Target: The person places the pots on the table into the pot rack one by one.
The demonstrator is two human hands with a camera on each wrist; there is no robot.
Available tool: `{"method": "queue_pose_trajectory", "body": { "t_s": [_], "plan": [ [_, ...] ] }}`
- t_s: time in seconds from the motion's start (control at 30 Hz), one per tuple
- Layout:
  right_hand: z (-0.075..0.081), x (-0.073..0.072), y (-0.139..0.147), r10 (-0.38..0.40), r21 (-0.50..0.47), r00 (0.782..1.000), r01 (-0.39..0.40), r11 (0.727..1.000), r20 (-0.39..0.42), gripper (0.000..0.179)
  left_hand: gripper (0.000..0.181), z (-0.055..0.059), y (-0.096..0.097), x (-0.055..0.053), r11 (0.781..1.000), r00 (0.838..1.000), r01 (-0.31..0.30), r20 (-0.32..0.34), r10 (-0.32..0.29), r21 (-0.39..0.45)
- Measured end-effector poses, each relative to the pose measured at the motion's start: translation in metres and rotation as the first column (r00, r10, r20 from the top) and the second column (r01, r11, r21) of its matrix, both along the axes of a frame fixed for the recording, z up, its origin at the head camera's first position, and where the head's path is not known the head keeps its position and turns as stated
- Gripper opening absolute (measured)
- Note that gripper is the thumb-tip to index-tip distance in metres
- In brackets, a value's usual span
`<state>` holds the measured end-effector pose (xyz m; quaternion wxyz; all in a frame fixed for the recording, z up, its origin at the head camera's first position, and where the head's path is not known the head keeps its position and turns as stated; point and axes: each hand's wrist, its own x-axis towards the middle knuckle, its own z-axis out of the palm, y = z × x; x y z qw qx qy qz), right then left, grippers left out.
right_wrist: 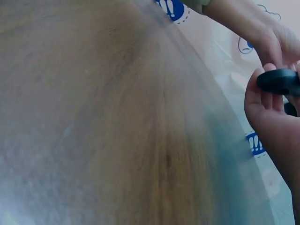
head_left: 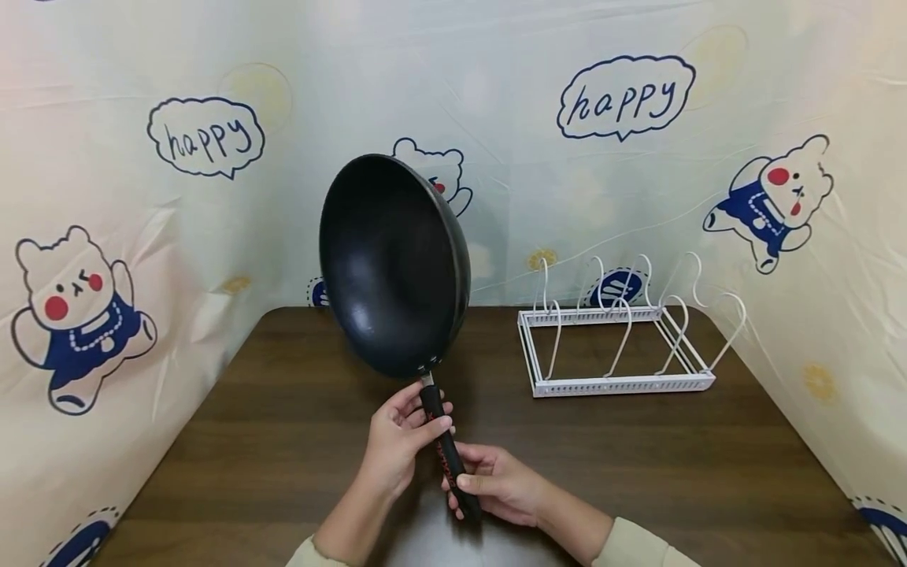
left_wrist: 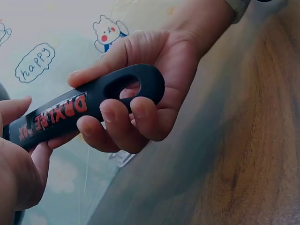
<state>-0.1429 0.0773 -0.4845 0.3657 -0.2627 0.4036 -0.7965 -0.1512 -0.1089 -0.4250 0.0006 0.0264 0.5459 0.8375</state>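
Note:
A deep black wok (head_left: 390, 260) is held up over the table, its bowl uppermost and its hollow side facing left and toward me. My left hand (head_left: 398, 437) grips the upper part of the black handle, close below the metal neck. Lower down, my right hand (head_left: 499, 482) curls its fingers and thumb round the handle's end. In the left wrist view, the handle (left_wrist: 93, 101) shows red lettering and a hanging hole, with the right hand's fingertips wrapped over its edge. The right wrist view catches only the handle's tip (right_wrist: 279, 82) beside the fingers.
A white rack (head_left: 623, 384) with several curved wire dividers stands at the back right of the brown wooden table (head_left: 283, 441). Behind and on both sides hangs a pale curtain (head_left: 496, 94) printed with bears and the word "happy".

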Motion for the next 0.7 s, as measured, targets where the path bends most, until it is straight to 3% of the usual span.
{"method": "queue_pose_trajectory", "body": {
  "t_s": [0.2,0.4,0.53,0.7],
  "plan": [
    [0.004,0.002,0.001,-0.086,0.092,0.995,0.09,0.992,-0.05,0.064,0.065,0.001,0.002,-0.003,0.998,0.999,0.047,-0.003,-0.047,-0.043],
    [0.003,0.009,0.006,-0.159,0.114,0.981,0.172,0.978,-0.113,0.065,0.064,0.002,0.006,-0.003,0.986,0.992,0.123,-0.006,-0.124,-0.115],
    [0.006,0.013,0.011,-0.212,0.137,0.961,0.237,0.962,-0.177,0.063,0.064,0.003,0.01,-0.005,0.978,0.984,0.172,-0.025,-0.176,-0.115],
    [0.014,0.014,0.018,-0.261,0.172,0.921,0.318,0.932,-0.29,0.062,0.062,0.003,0.015,-0.008,0.975,0.976,0.192,-0.083,-0.202,-0.112]
  ]
}}
